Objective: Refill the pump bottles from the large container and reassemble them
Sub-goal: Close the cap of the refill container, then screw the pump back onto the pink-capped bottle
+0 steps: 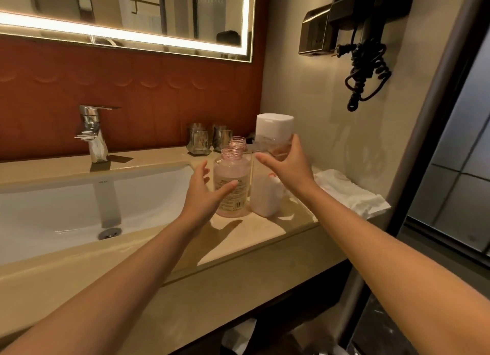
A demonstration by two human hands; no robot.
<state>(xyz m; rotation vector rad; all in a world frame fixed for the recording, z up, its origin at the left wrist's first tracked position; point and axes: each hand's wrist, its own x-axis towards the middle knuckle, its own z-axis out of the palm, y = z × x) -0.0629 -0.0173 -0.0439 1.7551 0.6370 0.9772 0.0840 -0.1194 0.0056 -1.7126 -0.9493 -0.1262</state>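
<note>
Steady pink bottle [233, 169] for refilling
Close spread, empty left hand [204, 195] low, neck clear; right hand [287, 163] cupped at white-capped bottle [274, 126], grip impossible to tell

The clear pink-tinted plastic bottle [232, 185] is smooth and glossy. At its three o'clock, the milky white plastic container [265, 195] looks frosted. The beige stone table [252, 238] is polished and reflective. At nine o'clock, the white ceramic sink [79, 195] gleams beneath a mirror-bright chrome metal tap [91, 132]. At three o'clock, the white cloth [350, 193] is soft and crumpled.
</note>
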